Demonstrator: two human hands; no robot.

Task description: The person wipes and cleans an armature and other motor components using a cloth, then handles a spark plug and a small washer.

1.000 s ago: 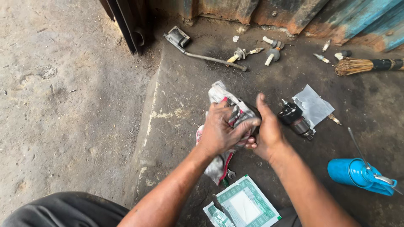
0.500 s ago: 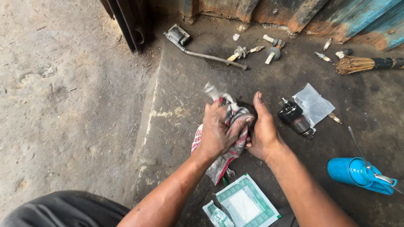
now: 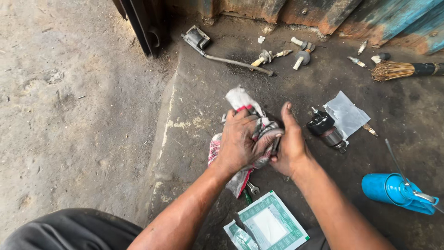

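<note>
Your left hand (image 3: 240, 141) is closed around a dirty rag (image 3: 245, 139) with red and white print; the fingers wrap over the cloth and press it down. Your right hand (image 3: 289, 143) lies against the rag from the other side, the thumb pointing up and the palm pressed on something dark and round inside the cloth. What this thing is, you cannot tell, because the rag and the fingers hide almost all of it. Both hands are together, touching through the rag, above the middle of the dark concrete slab (image 3: 194, 92).

One end of the rag sticks up behind your left hand, and the other end hangs down toward you. Just under this end a small wrench (image 3: 252, 188) lies on the slab. Nearer to you lies a white and green packet (image 3: 270, 224).

Just beside your right hand lies a black motor part (image 3: 326, 129), half on a clear plastic bag (image 3: 347, 113). Near the right edge lies a blue oil can (image 3: 393, 190). At the far edge are several spark plugs (image 3: 303, 55), a metal rod (image 3: 231, 60) and a small broom (image 3: 397, 69).
</note>
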